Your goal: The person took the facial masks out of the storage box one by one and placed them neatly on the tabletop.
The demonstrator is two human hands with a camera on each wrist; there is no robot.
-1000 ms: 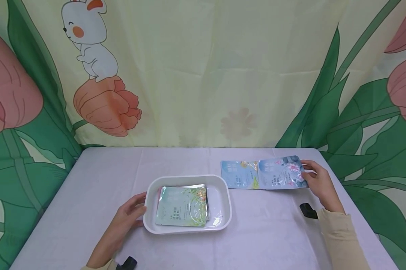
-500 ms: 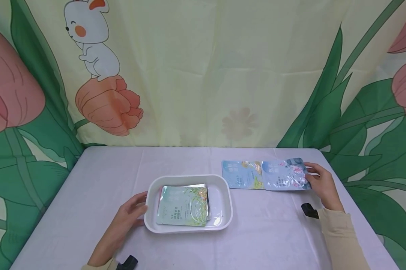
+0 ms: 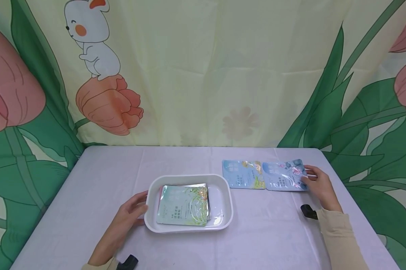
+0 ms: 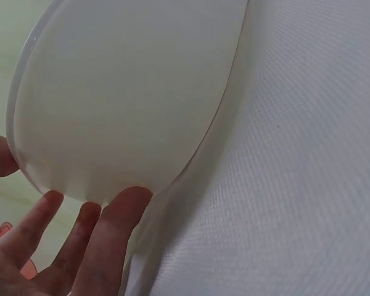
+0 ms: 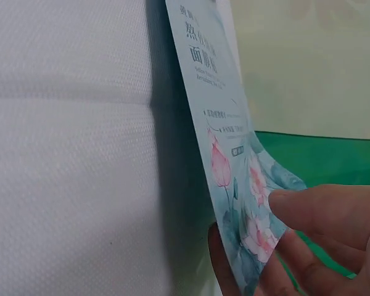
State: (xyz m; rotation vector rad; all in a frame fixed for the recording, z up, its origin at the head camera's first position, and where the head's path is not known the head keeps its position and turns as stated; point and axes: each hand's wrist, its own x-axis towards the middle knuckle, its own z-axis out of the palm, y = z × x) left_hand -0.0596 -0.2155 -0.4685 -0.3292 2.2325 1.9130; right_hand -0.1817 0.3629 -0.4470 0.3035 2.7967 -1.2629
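Note:
My right hand (image 3: 322, 187) pinches the right edge of a blue sheet mask packet (image 3: 284, 176) with pink flowers. In the right wrist view, the thumb lies on the printed face of the flowered packet (image 5: 219, 142), with fingers behind it; that edge bends upward. A second blue mask packet (image 3: 241, 174) lies flat to its left, edge to edge. My left hand (image 3: 125, 215) touches the left end of a white tray (image 3: 224, 206), its fingertips (image 4: 129, 200) against the outer wall. Inside the tray, a green mask packet (image 3: 182, 205) lies over other packets, mostly hidden.
A white cloth (image 3: 257, 228) covers the table. Behind it hangs a curtain (image 3: 203, 75) printed with a rabbit and tulips. Black wrist devices (image 3: 309, 212) show at both sleeves.
My right hand has drawn the flowered packet slightly right and lowered it, so more of the neighbouring blue packet shows. The left hand and tray hold nearly still.

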